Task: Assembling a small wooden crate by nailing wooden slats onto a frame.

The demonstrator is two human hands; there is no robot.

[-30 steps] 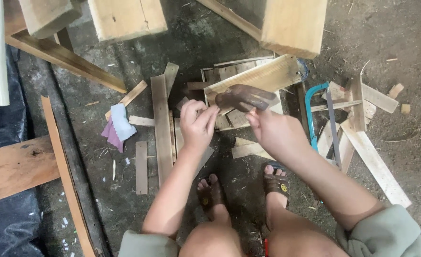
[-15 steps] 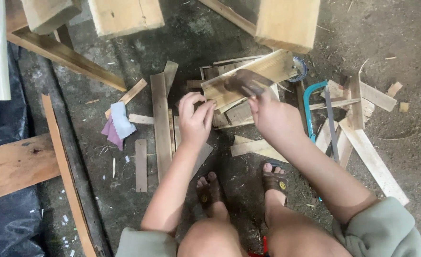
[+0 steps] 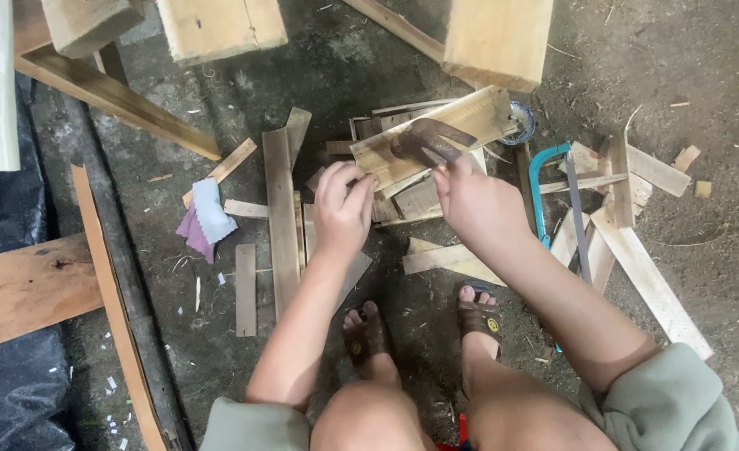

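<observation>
Gripping hammer (image 3: 430, 138), right hand (image 3: 478, 209) over board (image 3: 436, 134)

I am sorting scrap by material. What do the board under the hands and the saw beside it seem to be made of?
The board: pale, unfinished wood, with visible grain and rough edges. The saw: a teal frame, probably painted metal, with a thin dark blade that looks like steel.

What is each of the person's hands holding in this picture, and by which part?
The left hand grips the near end of a pale wooden board. The right hand holds a rusty hammer by its handle, the head lying over the board.
</observation>
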